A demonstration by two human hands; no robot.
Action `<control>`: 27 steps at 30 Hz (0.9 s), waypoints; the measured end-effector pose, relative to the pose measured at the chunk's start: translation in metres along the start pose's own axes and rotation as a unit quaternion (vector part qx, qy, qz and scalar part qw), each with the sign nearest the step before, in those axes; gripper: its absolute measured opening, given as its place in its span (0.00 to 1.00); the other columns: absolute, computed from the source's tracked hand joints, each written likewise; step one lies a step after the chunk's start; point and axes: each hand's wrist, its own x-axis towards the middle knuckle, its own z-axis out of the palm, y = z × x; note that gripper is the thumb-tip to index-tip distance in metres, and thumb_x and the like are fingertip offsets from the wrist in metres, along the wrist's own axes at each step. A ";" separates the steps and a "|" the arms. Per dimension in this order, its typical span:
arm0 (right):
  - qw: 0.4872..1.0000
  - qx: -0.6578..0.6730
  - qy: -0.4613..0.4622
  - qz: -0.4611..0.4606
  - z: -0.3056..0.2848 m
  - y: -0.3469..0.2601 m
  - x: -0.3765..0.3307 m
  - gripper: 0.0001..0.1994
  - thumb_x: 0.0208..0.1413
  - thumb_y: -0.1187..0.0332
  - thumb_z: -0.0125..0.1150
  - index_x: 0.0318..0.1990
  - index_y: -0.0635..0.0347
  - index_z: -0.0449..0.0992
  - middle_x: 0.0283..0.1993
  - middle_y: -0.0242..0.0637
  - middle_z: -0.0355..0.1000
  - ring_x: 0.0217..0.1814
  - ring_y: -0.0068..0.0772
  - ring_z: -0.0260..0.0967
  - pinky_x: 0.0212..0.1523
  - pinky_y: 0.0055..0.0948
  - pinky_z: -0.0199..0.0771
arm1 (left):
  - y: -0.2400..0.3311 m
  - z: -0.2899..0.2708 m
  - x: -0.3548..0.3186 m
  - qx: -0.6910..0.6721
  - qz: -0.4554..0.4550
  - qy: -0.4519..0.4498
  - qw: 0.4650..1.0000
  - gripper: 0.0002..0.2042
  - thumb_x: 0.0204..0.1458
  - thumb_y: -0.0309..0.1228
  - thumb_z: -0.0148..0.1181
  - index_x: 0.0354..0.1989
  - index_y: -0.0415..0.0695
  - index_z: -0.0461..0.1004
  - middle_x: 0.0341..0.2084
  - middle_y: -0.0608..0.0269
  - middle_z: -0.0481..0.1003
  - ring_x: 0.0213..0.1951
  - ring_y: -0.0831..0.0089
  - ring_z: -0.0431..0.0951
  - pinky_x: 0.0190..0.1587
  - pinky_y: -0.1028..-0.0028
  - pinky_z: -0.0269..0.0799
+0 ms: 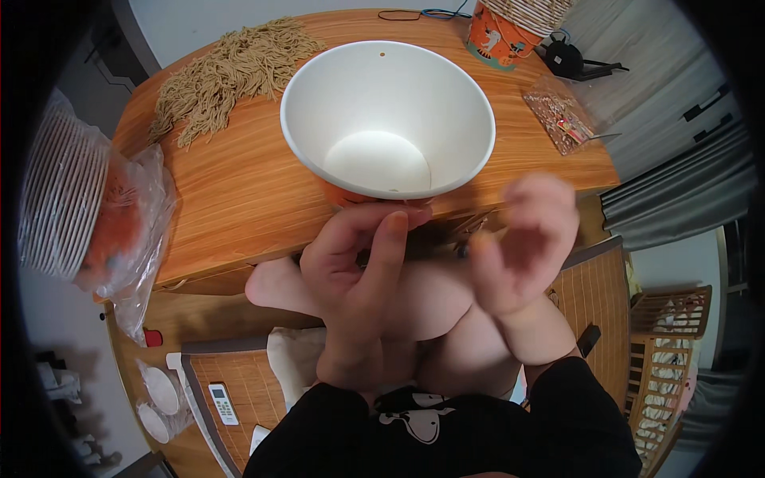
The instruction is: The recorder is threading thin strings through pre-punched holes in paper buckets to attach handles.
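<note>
Bare tabletop (231, 191) between noodle pile (227, 76) and paper bowl (388, 119)

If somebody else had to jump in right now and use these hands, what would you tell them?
Left hand: holds the big white paper bowl with an orange outside from below its near rim, thumb up against it.
Right hand: open, blurred, holding nothing, just right of the bowl.
Bowl: empty inside, at the near edge of the wooden table.
Pile of tan dry noodles: on the table at the far left, none in the bowl.
Small clear packet with brownish bits: on the table at the right, not in the bowl.
Stack of same bowls in a clear plastic bag: far left.
</note>
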 end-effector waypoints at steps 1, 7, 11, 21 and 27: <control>0.996 -0.074 -0.040 -0.009 -0.003 0.001 0.014 0.14 0.43 0.72 0.66 0.41 0.56 0.76 0.42 0.40 0.73 0.42 0.41 0.67 0.47 0.35 0.61 | 0.001 -0.001 -0.001 -0.009 -0.006 0.004 1.000 0.05 0.62 0.21 0.55 0.42 0.32 0.75 0.38 0.54 0.81 0.42 0.72 0.81 0.49 0.75 0.76; 0.932 -0.012 -0.362 0.019 -0.006 0.005 0.101 0.09 0.55 0.76 0.55 0.41 0.63 0.79 0.41 0.40 0.77 0.44 0.39 0.73 0.49 0.34 0.68 | 0.005 0.003 -0.005 -0.073 -0.089 0.031 0.993 0.06 0.63 0.22 0.54 0.44 0.32 0.74 0.40 0.53 0.80 0.42 0.72 0.81 0.50 0.74 0.76; 0.804 0.056 -0.583 0.106 0.012 0.016 0.136 0.11 0.59 0.74 0.55 0.48 0.58 0.78 0.46 0.38 0.77 0.49 0.38 0.74 0.51 0.34 0.72 | 0.020 0.017 -0.007 -0.165 -0.208 0.063 0.962 0.07 0.64 0.23 0.52 0.45 0.33 0.73 0.42 0.54 0.79 0.42 0.73 0.79 0.52 0.73 0.75; 0.680 0.096 -0.708 0.165 0.024 0.031 0.148 0.13 0.57 0.71 0.55 0.50 0.58 0.74 0.37 0.31 0.73 0.42 0.28 0.70 0.44 0.28 0.70 | -0.005 0.000 -0.005 -0.052 -0.119 0.018 0.991 0.07 0.62 0.21 0.54 0.45 0.32 0.74 0.42 0.54 0.81 0.41 0.76 0.80 0.48 0.79 0.74; 0.822 0.045 -0.532 0.201 0.003 -0.016 0.128 0.07 0.55 0.80 0.54 0.41 0.62 0.70 0.35 0.30 0.69 0.37 0.22 0.65 0.43 0.24 0.67 | -0.002 0.000 -0.009 -0.078 -0.140 0.016 0.987 0.07 0.62 0.20 0.55 0.45 0.32 0.75 0.41 0.55 0.81 0.42 0.77 0.80 0.49 0.79 0.73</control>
